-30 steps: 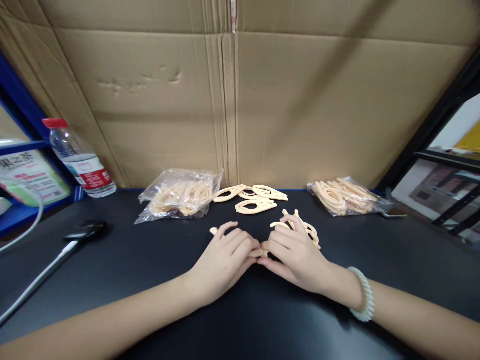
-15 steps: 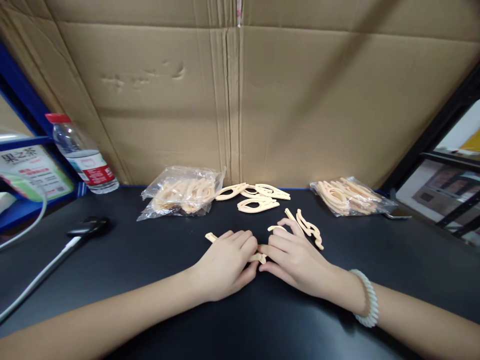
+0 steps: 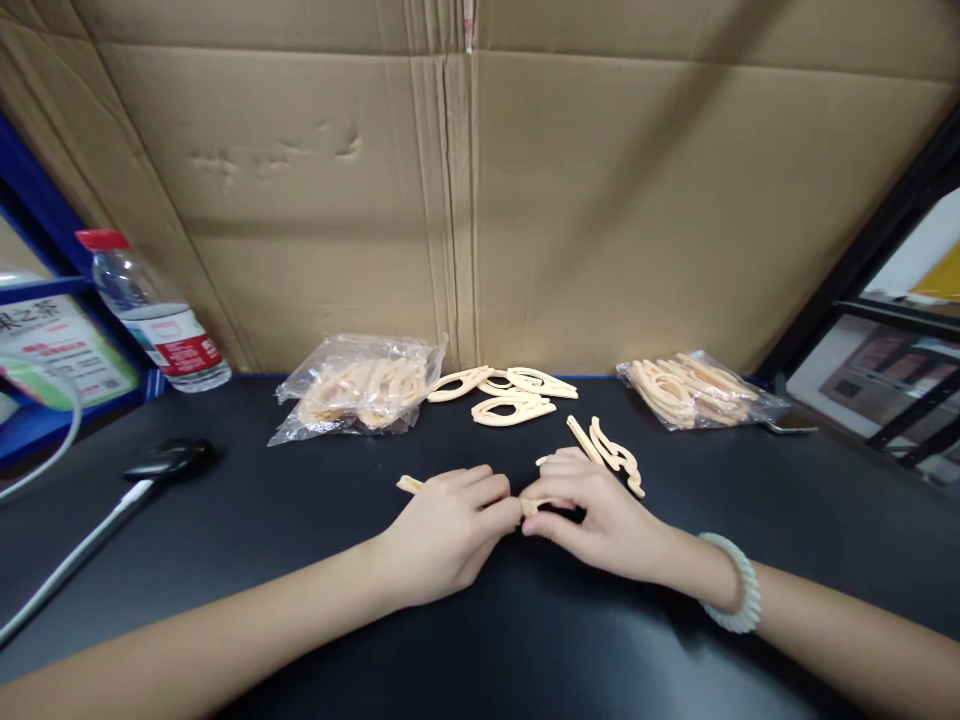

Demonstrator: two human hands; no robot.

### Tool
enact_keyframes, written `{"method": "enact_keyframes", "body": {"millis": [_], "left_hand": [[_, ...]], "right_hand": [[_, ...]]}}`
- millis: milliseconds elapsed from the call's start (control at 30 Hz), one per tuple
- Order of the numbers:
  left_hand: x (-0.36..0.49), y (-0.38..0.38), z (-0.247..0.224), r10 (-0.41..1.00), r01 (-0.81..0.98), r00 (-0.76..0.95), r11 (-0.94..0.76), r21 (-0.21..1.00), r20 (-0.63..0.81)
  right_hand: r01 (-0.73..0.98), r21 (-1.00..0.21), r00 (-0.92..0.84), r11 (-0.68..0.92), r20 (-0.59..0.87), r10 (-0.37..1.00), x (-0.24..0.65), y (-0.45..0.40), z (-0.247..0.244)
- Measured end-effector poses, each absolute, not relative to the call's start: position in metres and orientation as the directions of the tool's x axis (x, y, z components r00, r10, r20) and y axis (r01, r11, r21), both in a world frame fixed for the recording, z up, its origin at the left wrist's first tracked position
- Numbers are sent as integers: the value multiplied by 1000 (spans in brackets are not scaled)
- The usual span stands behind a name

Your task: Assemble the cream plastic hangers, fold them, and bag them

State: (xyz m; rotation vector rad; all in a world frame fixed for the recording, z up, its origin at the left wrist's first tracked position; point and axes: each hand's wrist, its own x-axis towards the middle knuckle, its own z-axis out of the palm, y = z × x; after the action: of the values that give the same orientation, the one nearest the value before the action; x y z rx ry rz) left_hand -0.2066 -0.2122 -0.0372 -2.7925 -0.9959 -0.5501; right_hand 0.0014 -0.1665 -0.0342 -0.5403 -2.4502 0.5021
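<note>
My left hand (image 3: 457, 530) is closed over a beige plastic hanger piece (image 3: 409, 484), whose far end sticks out to the left. Thumb and fingers of my right hand (image 3: 604, 515) pinch a beige hanger part (image 3: 529, 508) at the fingertips of the left hand. A thin tip beyond the right knuckles also shows; whether it belongs to the same part is hidden. Just past the right hand lie a straight hanger piece (image 3: 583, 438) and a curvy, hook-like hanger piece (image 3: 616, 456). Several folded beige hangers (image 3: 514, 409) rest farther back.
A clear bag of hanger parts (image 3: 360, 390) lies at the back left, another bag (image 3: 690, 390) at the back right. On the left are a water bottle (image 3: 187, 345), a black device (image 3: 169, 458) and its white cable (image 3: 82, 550). Cardboard (image 3: 300, 200) walls the black table's rear.
Both hands have drawn together, so the pinched part sits between their fingertips. My right index finger has come down from its raised position. The view has shifted slightly.
</note>
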Motion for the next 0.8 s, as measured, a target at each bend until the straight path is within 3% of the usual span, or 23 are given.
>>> {"method": "enact_keyframes", "body": {"millis": [100,200,267,333,467,600,700,800], "left_hand": [[-207,-212,-39,572,637,708,-771,-23,415],[-208,-211,-41,605,644,665,-761,74,438],[-210,-209,-41,629,644,642,-753,136,439],[-212,-206,-41,648,647,632,-743,171,425],[-213,-203,-39,674,653,624,-728,209,395],[-213,-202,-40,701,661,610,-707,249,371],[-213,-203,-42,711,674,587,-694,253,386],[-213,-202,-44,729,699,563,-671,247,390]], "right_hand": [[311,-532,-666,787,469,580,9,-158,-26],[421,-285,-671,861,542,507,17,-146,-24],[450,-97,-749,888,501,434,21,-141,-26],[427,-39,-815,904,416,403,21,-139,-28],[395,-139,-833,908,363,418,24,-135,-21],[448,-276,-782,851,340,522,46,-122,0],[549,-318,-756,773,205,622,66,-113,12],[624,-325,-757,711,-27,653,76,-111,15]]}}
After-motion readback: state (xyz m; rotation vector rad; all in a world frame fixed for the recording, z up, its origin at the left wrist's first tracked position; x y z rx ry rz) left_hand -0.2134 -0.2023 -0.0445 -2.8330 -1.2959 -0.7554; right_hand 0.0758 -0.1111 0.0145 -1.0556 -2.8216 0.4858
